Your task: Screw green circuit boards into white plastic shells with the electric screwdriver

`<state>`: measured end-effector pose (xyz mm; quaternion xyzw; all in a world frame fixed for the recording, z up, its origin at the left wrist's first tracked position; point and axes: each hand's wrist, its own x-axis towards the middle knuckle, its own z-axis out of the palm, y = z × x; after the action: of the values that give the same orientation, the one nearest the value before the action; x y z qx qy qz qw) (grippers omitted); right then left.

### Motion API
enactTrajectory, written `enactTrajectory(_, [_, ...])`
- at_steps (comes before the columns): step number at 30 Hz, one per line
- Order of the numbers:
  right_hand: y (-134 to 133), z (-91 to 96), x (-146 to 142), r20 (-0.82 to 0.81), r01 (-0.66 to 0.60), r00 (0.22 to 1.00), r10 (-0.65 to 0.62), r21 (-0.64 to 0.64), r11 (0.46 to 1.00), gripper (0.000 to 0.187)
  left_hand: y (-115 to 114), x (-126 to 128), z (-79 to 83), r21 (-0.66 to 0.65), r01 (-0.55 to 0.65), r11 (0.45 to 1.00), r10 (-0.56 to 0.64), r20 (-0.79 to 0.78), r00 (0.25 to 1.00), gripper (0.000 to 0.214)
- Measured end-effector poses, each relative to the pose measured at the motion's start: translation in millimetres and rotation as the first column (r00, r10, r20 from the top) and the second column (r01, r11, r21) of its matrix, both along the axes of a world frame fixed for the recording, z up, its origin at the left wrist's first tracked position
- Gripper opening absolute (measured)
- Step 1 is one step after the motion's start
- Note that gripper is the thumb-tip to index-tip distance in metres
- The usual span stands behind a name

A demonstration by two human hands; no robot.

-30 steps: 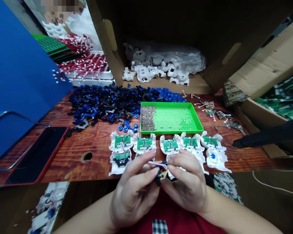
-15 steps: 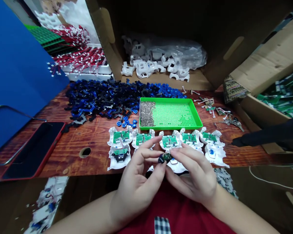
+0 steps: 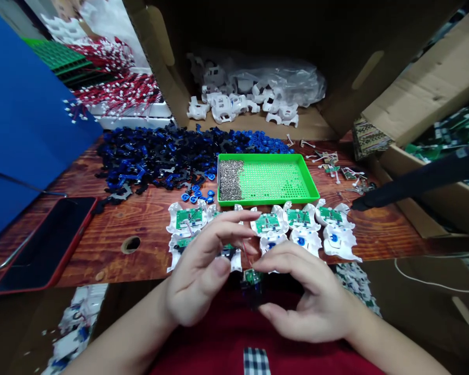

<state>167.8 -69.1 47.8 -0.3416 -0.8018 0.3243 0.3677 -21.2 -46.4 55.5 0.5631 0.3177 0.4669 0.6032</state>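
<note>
In front of my chest, my right hand [image 3: 310,294] grips a small green circuit board with a dark plastic part [image 3: 251,278] between its thumb and fingers. My left hand [image 3: 203,273] is held just left of it, fingers stretched and apart, with nothing visible in it. A thin red wire seems to run up from the board. Beyond my hands, white plastic shells [image 3: 342,245] stand in two rows along the table's front. The back-row shells carry green circuit boards [image 3: 268,223]; some front ones show blue buttons. My left hand covers part of the rows.
A green tray [image 3: 308,179] with small screws at its left end lies behind the shells. Blue and black plastic parts [image 3: 152,156] are heaped behind left. A phone [image 3: 42,245] lies at the left. A black rod [image 3: 418,179] reaches in from the right, before a cardboard box [image 3: 418,192].
My left hand has moved left off the board and its fingers have opened. My right hand has lowered the board towards my body and turned it. The view has shifted slightly.
</note>
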Motion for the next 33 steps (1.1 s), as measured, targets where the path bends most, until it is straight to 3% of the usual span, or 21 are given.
enactTrajectory(2, [-1.3, 0.4, 2.6, 0.013, -0.009, 1.0, 0.009, -0.022, 1.0, 0.045, 6.3, 0.5, -0.4, 0.001, 0.01, 1.0, -0.01, -0.065, 0.998, 0.032])
enactTrajectory(4, [-0.9, -0.3, 9.8, 0.048, 0.045, 0.998, -0.046, 0.027, 0.999, 0.045, 10.4, -0.8, -0.3, 0.039, -0.05, 0.998, 0.056, -0.194, 0.979, 0.03])
enactTrajectory(6, [3.1, -2.2, 21.6, 0.092, 0.181, 0.976, -0.196, 0.151, 0.972, 0.047, 10.0, -3.2, 1.2, 0.119, -0.146, 0.982, 0.177, -0.321, 0.93, 0.026])
enactTrajectory(8, [11.0, -5.0, 35.4, 0.121, 0.331, 0.915, -0.384, 0.319, 0.888, 0.049, 4.2, -5.6, 4.6, 0.187, -0.174, 0.967, 0.237, -0.395, 0.888, 0.025])
enactTrajectory(9, [16.1, -6.5, 41.6, 0.137, 0.379, 0.877, -0.461, 0.392, 0.838, 0.049, -0.2, -6.2, 6.7, 0.182, -0.135, 0.974, 0.202, -0.429, 0.881, 0.022])
enactTrajectory(11, [26.5, -9.0, 50.4, 0.211, 0.392, 0.82, -0.533, 0.472, 0.79, 0.045, -10.1, -5.3, 10.0, 0.044, 0.053, 0.998, -0.023, -0.52, 0.854, 0.014])
enactTrajectory(12, [31.1, -9.9, 52.7, 0.272, 0.362, 0.807, -0.525, 0.474, 0.803, 0.043, -14.8, -3.8, 10.5, -0.085, 0.163, 0.983, -0.183, -0.552, 0.814, 0.014])
enactTrajectory(14, [37.4, -10.9, 53.2, 0.415, 0.27, 0.793, -0.445, 0.415, 0.869, 0.04, -22.1, 1.2, 7.9, -0.353, 0.278, 0.893, -0.437, -0.535, 0.723, 0.021])
enactTrajectory(16, [39.7, -10.7, 50.8, 0.536, 0.173, 0.774, -0.337, 0.334, 0.927, 0.037, -26.2, 7.8, 0.4, -0.511, 0.244, 0.824, -0.506, -0.47, 0.723, 0.027])
enactTrajectory(19, [38.0, -9.6, 47.4, 0.65, 0.086, 0.721, -0.241, 0.261, 0.962, 0.032, -28.0, 17.9, -13.8, -0.618, 0.124, 0.776, -0.43, -0.376, 0.821, 0.032])
enactTrajectory(24, [33.5, -9.3, 47.3, 0.731, 0.049, 0.663, -0.159, 0.17, 0.984, 0.031, -28.6, 29.9, -29.6, -0.75, 0.039, 0.66, -0.301, -0.216, 0.929, 0.037])
enactTrajectory(33, [32.8, -6.9, 41.6, 0.79, -0.008, 0.611, -0.053, 0.073, 0.997, 0.025, -23.6, 49.8, -40.9, -0.836, 0.047, 0.547, -0.208, -0.081, 0.975, 0.037])
